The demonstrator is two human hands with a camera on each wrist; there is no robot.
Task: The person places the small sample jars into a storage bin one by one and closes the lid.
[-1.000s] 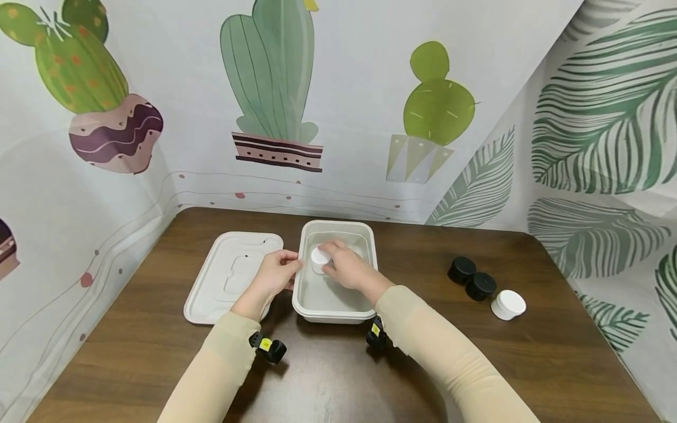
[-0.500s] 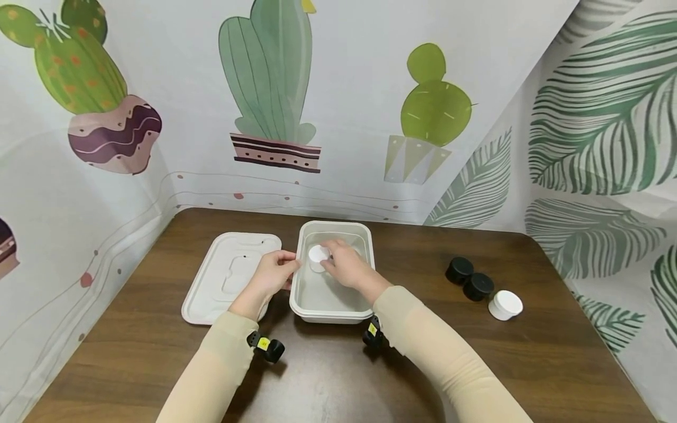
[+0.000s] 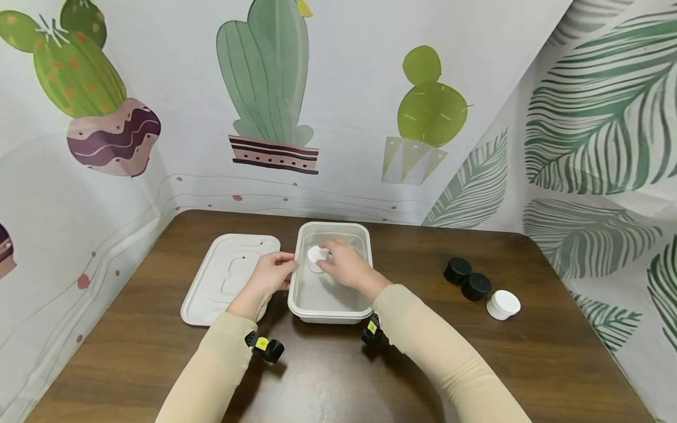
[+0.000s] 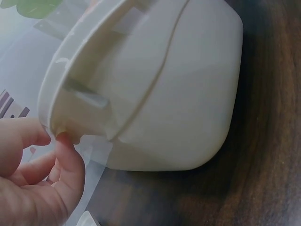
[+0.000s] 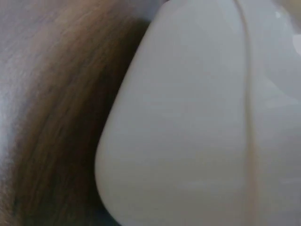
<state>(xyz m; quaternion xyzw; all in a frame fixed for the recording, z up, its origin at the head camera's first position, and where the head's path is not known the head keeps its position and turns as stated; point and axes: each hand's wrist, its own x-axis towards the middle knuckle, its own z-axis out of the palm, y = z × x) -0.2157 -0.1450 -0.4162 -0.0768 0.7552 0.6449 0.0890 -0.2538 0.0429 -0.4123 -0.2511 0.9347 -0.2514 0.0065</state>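
Note:
A white rectangular plastic container (image 3: 330,316) stands uncovered on the wooden table. My left hand (image 3: 267,275) pinches its left rim; in the left wrist view, the thumb and fingers of that hand (image 4: 44,176) meet at the edge. Reaching inside, my right hand (image 3: 346,266) holds a small white round jar (image 3: 317,255) between thumb and fingers, low in the container. The right wrist view has only the container's outer wall (image 5: 178,117) and tabletop, so the right fingers are hidden there.
The container's flat white lid (image 3: 214,291) lies on the table at left. To the right sit two black round caps or jars (image 3: 457,270), side by side, and a second white jar (image 3: 503,304). A printed cactus cloth (image 3: 349,117) hangs behind the table.
The head view shifts slightly, moving the whole scene a little to the left in the frame. Both hands keep their holds on the container rim and the white jar.

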